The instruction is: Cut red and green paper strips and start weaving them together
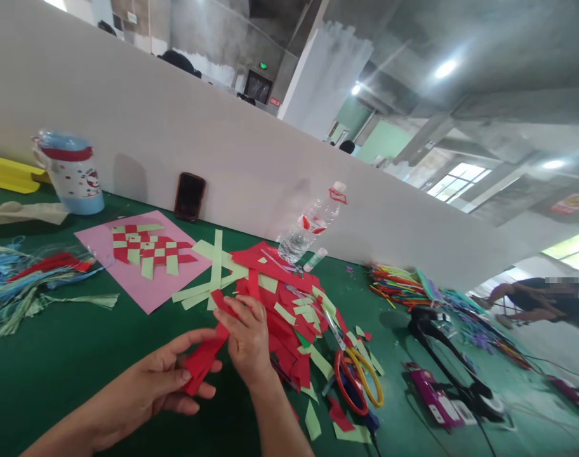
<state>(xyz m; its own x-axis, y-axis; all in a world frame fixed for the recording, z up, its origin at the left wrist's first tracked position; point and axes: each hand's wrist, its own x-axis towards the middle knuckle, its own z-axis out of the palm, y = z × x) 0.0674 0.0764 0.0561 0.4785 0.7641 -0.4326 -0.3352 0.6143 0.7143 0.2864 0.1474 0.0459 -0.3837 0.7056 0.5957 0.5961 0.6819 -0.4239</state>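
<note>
Between my two hands, above the green table, runs a red paper strip (208, 349). My left hand (168, 374) pinches its lower end between thumb and fingers. My right hand (246, 333) has its fingers closed on the upper end. Just beyond my hands lies a pink paper sheet (149, 298) bearing a woven red and pale green paper fish (146, 247). To the right of my right hand, red paper (282, 333) and pale green strips (216, 263) are heaped. Scissors (359, 381) with red and yellow handles rest beside the heap.
A water bottle (313, 225) leans by a glue stick (315, 260) at the white partition. A phone (189, 197) and a blue and white cup (75, 174) stand further left. Tassels (37, 273) lie at left; pipe cleaners (399, 285), a black stand (454, 362) and a purple device (435, 397) at right.
</note>
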